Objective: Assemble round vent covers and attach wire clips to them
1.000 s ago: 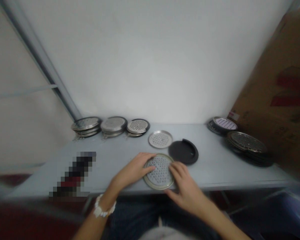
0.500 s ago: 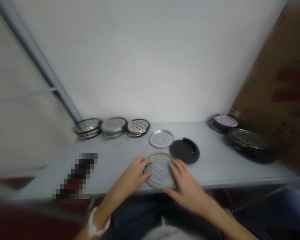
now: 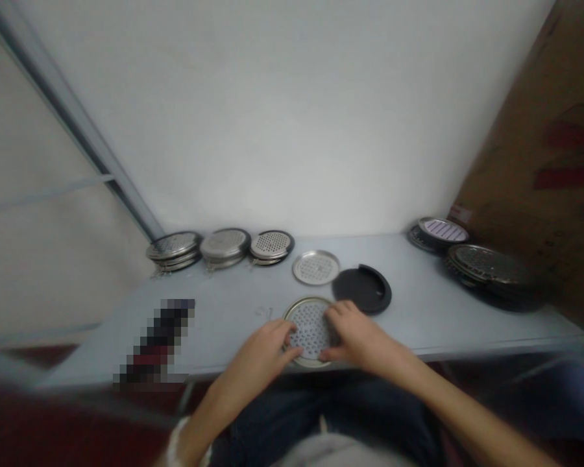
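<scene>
Near the table's front edge lies a round metal grater disc [image 3: 312, 327] with rows of small holes and a brass-toned rim. My left hand [image 3: 274, 342] is curled round its left edge, the thumb on the near side and the fingers on top. From the right, my right hand [image 3: 354, 332] grips it with bent fingers and the thumb at the lower rim, hiding its right edge. Just beyond it sits a black round holder [image 3: 357, 290] with a raised rim on one side. A second silver grater disc [image 3: 316, 268] lies flat to the holder's left.
Stacks of round graters [image 3: 175, 245] line the back left of the table [image 3: 224, 292], including one with larger holes [image 3: 272, 244]. At the right are a purple-striped disc stack [image 3: 442, 230] and a blurred dark stack [image 3: 486, 269], beside a large cardboard box [image 3: 530, 194].
My right hand has drawn its fingers in from a spread pose and closed on the grater disc's right side. My left fingers have curled further over its left edge. The view has shifted slightly.
</scene>
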A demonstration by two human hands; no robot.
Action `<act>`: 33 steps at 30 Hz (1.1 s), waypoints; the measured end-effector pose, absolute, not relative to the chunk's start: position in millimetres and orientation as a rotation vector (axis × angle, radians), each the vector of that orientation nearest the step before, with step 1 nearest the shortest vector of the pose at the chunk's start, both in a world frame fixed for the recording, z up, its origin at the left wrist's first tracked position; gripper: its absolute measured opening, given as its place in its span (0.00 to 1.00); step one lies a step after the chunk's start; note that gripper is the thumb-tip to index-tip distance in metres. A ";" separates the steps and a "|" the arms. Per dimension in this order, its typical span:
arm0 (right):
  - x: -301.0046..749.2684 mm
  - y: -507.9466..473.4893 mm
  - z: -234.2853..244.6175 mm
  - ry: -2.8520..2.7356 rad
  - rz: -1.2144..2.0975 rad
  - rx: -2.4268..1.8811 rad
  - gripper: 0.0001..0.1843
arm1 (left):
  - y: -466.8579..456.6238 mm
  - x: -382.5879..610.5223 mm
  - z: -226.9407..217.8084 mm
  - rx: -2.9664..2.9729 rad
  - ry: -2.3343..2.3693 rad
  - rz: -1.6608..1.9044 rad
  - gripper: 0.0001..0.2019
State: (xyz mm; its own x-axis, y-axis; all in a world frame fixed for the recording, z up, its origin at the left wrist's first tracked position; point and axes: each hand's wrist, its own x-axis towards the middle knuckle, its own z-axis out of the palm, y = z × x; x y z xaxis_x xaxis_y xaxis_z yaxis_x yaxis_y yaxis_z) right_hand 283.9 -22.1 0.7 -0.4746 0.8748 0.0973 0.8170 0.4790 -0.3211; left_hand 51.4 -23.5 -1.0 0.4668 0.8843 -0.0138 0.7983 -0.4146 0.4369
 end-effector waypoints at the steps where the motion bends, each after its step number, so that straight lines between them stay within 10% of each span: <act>1: 283.7 -20.4 3.3 -2.523 0.321 -1.459 0.29 | -21.7 50.9 -0.3 2.352 1.405 0.309 0.13; 33: 286.5 -16.1 -14.6 -2.564 0.038 -1.445 0.30 | 5.8 47.5 9.8 2.567 1.142 0.097 0.10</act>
State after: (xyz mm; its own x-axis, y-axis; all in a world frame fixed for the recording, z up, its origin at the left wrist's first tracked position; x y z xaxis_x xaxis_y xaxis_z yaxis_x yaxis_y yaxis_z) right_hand 286.5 -16.1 -14.6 -0.5029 0.8496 0.1589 0.8445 0.5222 -0.1192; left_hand 47.5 5.8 9.8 0.6764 0.7331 -0.0705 0.7108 -0.6248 0.3231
